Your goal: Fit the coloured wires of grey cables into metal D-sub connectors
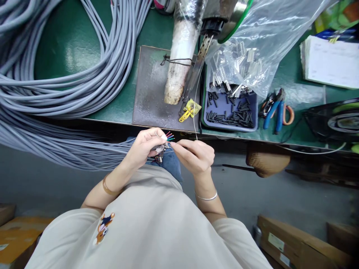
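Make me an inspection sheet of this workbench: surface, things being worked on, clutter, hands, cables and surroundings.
Surface: green bench, with a dark board at its front edge.
Job's things: coloured wires, fanned out at the left hand.
Clutter: blue tray of small black tubes, partly covered by a clear bag; blue-handled pliers beside it.
Hands: left holds the wires; right hand has fingertips beside them, grip unclear.
Cables: grey cables coiled at left; more below the bench edge.
Surroundings: cardboard boxes on both sides.
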`<state>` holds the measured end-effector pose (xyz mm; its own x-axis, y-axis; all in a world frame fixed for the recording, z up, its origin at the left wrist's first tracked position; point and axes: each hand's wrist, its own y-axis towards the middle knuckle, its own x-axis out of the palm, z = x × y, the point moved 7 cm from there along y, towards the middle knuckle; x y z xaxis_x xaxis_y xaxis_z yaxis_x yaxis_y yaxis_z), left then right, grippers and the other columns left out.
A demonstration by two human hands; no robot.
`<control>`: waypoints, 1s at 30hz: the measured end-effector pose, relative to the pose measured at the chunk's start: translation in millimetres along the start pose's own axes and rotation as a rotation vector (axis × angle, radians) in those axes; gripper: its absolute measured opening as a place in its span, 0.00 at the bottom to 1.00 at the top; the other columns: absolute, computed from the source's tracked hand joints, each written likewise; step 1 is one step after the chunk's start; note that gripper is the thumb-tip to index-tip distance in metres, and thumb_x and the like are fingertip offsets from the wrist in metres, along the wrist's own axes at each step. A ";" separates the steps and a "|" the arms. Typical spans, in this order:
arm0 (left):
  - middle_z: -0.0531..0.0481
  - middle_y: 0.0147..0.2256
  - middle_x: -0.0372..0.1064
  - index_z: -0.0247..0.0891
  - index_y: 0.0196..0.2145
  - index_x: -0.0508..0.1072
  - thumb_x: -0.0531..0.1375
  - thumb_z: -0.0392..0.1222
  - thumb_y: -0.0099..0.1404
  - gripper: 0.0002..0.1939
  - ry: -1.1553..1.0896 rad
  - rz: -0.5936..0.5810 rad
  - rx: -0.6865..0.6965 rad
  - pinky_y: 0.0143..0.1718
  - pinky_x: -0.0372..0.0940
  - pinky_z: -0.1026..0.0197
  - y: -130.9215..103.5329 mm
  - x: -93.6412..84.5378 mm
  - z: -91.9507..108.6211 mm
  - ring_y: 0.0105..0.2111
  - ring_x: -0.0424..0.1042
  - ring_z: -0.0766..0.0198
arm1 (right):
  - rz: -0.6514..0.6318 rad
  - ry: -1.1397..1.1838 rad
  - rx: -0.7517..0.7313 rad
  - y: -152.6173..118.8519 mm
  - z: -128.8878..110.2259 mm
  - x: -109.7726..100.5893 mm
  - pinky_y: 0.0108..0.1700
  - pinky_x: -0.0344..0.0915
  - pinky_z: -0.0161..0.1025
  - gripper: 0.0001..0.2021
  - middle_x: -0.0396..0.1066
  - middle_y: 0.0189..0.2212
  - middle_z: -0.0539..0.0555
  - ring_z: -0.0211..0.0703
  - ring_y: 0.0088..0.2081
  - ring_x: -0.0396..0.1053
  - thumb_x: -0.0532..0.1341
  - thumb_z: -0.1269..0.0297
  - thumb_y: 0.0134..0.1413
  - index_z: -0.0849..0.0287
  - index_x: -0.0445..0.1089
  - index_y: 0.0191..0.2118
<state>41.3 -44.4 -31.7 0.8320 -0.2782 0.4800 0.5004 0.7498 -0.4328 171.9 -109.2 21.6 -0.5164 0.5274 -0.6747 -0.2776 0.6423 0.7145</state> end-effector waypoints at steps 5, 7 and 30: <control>0.59 0.16 0.58 0.35 0.25 0.70 0.69 0.44 0.53 0.13 -0.006 -0.009 -0.005 0.15 0.41 0.71 -2.0 0.5 0.1 0.15 0.51 0.77 | 0.033 -0.002 -0.026 -1.8 -1.9 -3.9 0.27 0.60 0.33 0.13 0.79 0.33 0.50 0.31 0.26 0.68 0.65 0.74 0.61 0.53 0.76 0.49; 0.59 0.16 0.57 0.35 0.25 0.70 0.69 0.43 0.54 0.12 -0.007 -0.012 -0.002 0.15 0.41 0.71 -2.4 0.2 0.1 0.15 0.51 0.77 | 0.027 -0.003 -0.020 -1.1 -1.8 -4.1 0.27 0.60 0.33 0.12 0.79 0.33 0.50 0.30 0.26 0.68 0.65 0.73 0.62 0.53 0.76 0.49; 0.60 0.17 0.56 0.36 0.25 0.69 0.66 0.41 0.58 0.10 0.026 0.026 0.122 0.16 0.44 0.71 -2.1 -1.7 -0.9 0.15 0.52 0.76 | -0.021 0.249 0.197 11.7 1.2 8.6 0.29 0.67 0.33 0.05 0.79 0.30 0.49 0.34 0.29 0.75 0.64 0.74 0.62 0.56 0.72 0.38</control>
<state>39.1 -46.0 -32.3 0.8510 -0.2718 0.4493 0.4470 0.8241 -0.3480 165.1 -96.4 24.0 -0.7015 0.3759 -0.6054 -0.1403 0.7601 0.6345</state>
